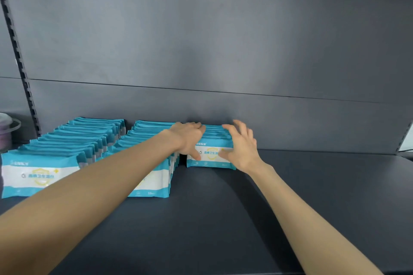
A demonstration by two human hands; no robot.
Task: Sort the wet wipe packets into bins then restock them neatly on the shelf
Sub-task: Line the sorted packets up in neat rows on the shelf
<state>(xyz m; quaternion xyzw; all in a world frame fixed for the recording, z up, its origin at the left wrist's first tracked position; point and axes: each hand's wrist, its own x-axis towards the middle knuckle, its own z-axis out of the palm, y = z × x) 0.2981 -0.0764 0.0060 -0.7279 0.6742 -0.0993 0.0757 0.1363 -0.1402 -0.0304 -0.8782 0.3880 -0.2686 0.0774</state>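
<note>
Teal-and-white wet wipe packets stand upright in three rows on the dark shelf (pixel 223 219). The left row (pixel 40 176) and the middle row (pixel 154 183) reach well forward. The right row (pixel 211 158) is short and sits against the back panel. My left hand (pixel 190 138) rests on the left side and top of that short row, fingers over the packets and thumb on the front packet's face. My right hand (pixel 241 147) is at the row's right end, fingers spread and lifted, thumb touching the front packet.
A slotted shelf upright (pixel 20 67) runs up the left side. Beyond it, at the far left, stands a purplish spool-like object (pixel 6 131). The dark back panel (pixel 223 51) closes the shelf behind the rows.
</note>
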